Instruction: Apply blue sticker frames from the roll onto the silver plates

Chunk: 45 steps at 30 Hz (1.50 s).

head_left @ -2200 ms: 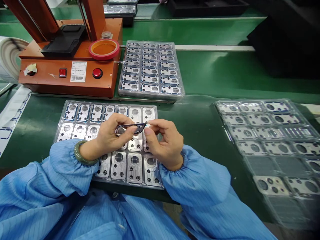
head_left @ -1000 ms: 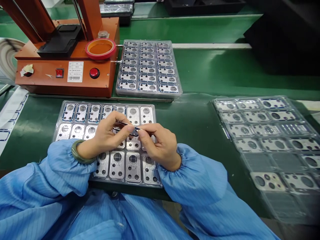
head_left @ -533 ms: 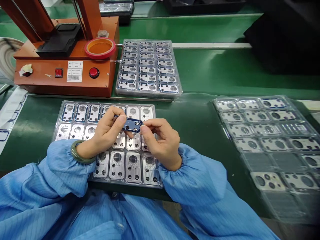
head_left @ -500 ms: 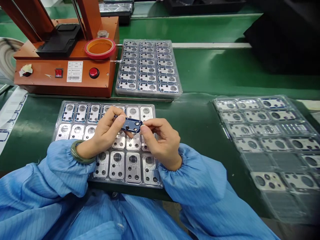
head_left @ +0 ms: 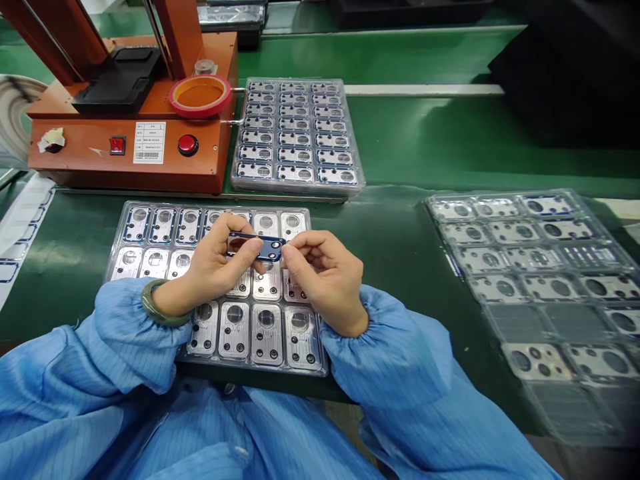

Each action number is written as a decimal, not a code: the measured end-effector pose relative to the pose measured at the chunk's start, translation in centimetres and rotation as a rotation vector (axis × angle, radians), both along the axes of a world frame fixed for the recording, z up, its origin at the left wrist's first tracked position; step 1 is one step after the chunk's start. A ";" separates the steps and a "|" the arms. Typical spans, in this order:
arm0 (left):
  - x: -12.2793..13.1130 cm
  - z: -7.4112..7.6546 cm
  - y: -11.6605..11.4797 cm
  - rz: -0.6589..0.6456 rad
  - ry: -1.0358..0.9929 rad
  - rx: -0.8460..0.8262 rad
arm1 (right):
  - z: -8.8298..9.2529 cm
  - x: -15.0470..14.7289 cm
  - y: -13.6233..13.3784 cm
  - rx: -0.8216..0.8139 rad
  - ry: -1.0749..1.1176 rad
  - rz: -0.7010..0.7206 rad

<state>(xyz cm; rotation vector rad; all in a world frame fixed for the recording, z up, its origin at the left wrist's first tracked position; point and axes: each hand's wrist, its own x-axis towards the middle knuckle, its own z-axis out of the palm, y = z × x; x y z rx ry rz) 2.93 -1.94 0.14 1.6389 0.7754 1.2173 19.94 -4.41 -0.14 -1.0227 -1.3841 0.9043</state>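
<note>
The plate [head_left: 265, 251] is pinched in left grip [head_left: 219, 260] and right grip [head_left: 327, 280]; if slackened, the tray [head_left: 215, 360] could be struck.

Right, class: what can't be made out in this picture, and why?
In the head view:
Blue plate: partly covered by the left hand.
Near plastic tray: some cells hidden behind the left hand and right hand.
White label: print too small.
White roll: cut off by the left edge.
</note>
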 end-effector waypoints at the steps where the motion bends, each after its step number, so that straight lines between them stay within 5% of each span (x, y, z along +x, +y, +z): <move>1: 0.0 0.0 0.0 -0.006 0.001 0.009 | 0.0 0.0 0.0 -0.006 -0.004 -0.005; 7: 0.1 0.0 -0.1 0.004 0.038 -0.032 | 0.2 -0.2 0.0 0.005 -0.148 -0.070; 14: 0.2 -0.3 -0.2 0.051 0.084 0.043 | -0.8 0.1 0.1 0.496 -0.550 -0.254; 18: 0.1 -0.5 -0.1 0.103 0.116 0.107 | -1.1 0.0 0.1 0.616 -0.624 -0.229; 27: 0.2 0.0 0.2 -0.008 0.032 0.060 | -0.8 0.1 0.0 0.665 -0.715 -0.170; 32: 0.4 0.2 0.1 0.071 0.048 0.041 | -0.5 0.1 -0.2 0.641 -0.769 -0.129; 45: 0.3 0.6 0.0 0.058 0.037 -0.060 | -0.9 0.1 -0.4 0.568 -0.543 -0.008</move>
